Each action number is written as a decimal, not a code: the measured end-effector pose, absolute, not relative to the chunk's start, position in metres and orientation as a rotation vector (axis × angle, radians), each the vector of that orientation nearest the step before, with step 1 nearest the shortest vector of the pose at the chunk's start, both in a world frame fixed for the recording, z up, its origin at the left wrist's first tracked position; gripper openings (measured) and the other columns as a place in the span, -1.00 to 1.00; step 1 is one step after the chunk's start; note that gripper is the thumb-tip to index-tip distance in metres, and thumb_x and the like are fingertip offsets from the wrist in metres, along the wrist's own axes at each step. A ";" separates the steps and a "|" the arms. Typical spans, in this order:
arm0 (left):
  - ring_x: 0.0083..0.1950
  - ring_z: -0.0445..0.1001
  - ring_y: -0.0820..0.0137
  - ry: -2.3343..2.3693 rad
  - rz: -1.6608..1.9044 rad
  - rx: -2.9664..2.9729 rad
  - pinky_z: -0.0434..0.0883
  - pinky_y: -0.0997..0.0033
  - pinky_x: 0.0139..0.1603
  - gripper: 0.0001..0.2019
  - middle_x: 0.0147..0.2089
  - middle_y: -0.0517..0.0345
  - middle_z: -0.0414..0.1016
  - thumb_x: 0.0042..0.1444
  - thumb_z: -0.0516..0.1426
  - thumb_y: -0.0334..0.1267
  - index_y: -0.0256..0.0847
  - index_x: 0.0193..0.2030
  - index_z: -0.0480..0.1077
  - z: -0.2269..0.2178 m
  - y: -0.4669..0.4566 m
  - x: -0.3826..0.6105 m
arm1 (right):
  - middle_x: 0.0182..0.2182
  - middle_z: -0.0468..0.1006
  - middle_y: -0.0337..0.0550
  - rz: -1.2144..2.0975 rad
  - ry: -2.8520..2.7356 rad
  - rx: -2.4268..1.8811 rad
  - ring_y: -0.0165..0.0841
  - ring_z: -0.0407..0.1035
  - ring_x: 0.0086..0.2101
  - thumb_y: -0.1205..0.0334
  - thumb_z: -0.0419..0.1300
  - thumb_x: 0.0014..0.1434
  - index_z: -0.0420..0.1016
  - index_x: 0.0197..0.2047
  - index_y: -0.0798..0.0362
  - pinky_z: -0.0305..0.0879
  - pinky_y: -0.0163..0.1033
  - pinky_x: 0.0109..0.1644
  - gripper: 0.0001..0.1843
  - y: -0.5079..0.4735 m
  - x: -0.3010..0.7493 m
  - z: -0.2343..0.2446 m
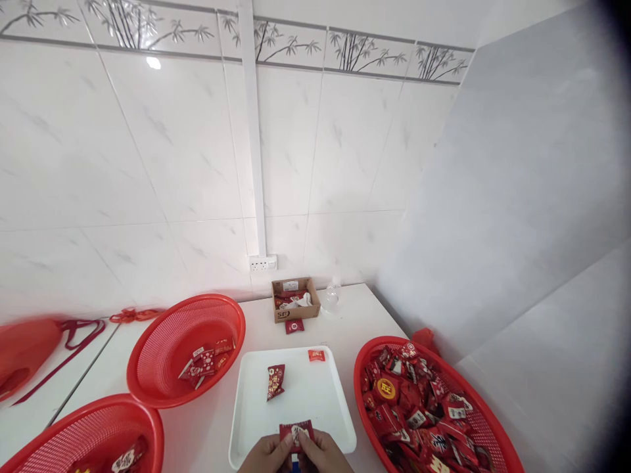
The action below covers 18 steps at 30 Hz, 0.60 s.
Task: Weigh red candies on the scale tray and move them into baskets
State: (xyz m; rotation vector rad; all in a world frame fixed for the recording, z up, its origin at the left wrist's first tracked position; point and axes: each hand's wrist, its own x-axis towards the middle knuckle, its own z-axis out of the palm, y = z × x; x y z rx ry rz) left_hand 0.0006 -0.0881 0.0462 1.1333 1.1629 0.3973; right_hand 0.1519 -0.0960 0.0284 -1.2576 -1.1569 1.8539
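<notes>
Both of my hands meet at the near edge of a white tray (251, 420). Between them is a small dark red snack packet (296, 430) with white print, pinched by the thumbs and fingers of my left hand (270, 453) and my right hand (323, 453). The undersides of the fingers are hidden, and a bit of blue shows below the packet. On the tray lie a twisted dark red packet (275, 382) with gold lettering, left of the middle, and a smaller bright red packet (316, 355) near the far right corner.
A red basket (362, 384) heaped with packets stands on the right. Left are a red basket (148, 341) with several packets and another basket (152, 430). Behind the tray are a cardboard box (296, 313), one packet (294, 326) and a clear bottle (332, 299); a tiled wall rises beyond.
</notes>
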 end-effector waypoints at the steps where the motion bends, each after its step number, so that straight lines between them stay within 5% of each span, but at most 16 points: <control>1: -0.56 0.09 0.50 1.161 0.407 1.114 0.04 0.43 -0.48 -0.34 -0.62 0.29 0.16 -0.24 -0.06 0.47 -0.20 -0.54 0.23 0.046 -0.089 0.000 | -0.65 0.27 -0.30 1.840 -1.105 -1.284 -0.51 0.11 -0.63 -0.43 0.08 -0.16 0.40 -0.46 0.12 0.00 -0.34 -0.49 -0.31 -0.095 0.153 0.028; 4: -0.58 0.09 0.50 1.154 0.418 1.046 0.05 0.44 -0.49 -0.35 -0.64 0.30 0.19 -0.27 -0.04 0.48 -0.18 -0.52 0.22 0.045 -0.091 -0.002 | -0.61 0.31 -0.29 1.823 -0.845 -1.332 -0.53 0.16 -0.63 -0.44 0.11 -0.23 0.35 -0.47 0.11 -0.03 -0.38 -0.53 -0.31 -0.092 0.157 0.026; 8: -0.60 0.08 0.52 1.145 0.428 0.996 0.05 0.45 -0.51 -0.36 -0.66 0.34 0.18 -0.31 0.00 0.47 -0.16 -0.48 0.21 0.038 -0.092 -0.003 | -0.48 0.43 -0.24 1.917 -0.636 -1.293 -0.52 0.27 -0.56 -0.36 0.19 -0.23 0.40 -0.25 0.07 0.03 -0.41 -0.51 -0.32 -0.090 0.163 0.022; 18: -0.52 0.24 0.47 1.200 0.372 1.078 0.18 0.42 -0.43 -0.48 -0.58 0.30 0.29 -0.20 0.07 0.30 -0.19 -0.44 0.19 0.040 -0.098 -0.009 | -0.31 0.45 -0.14 1.696 -1.038 -1.543 -0.41 0.37 -0.42 -0.05 0.18 -0.06 0.39 -0.11 0.12 0.23 -0.31 -0.38 -0.49 -0.096 0.170 0.042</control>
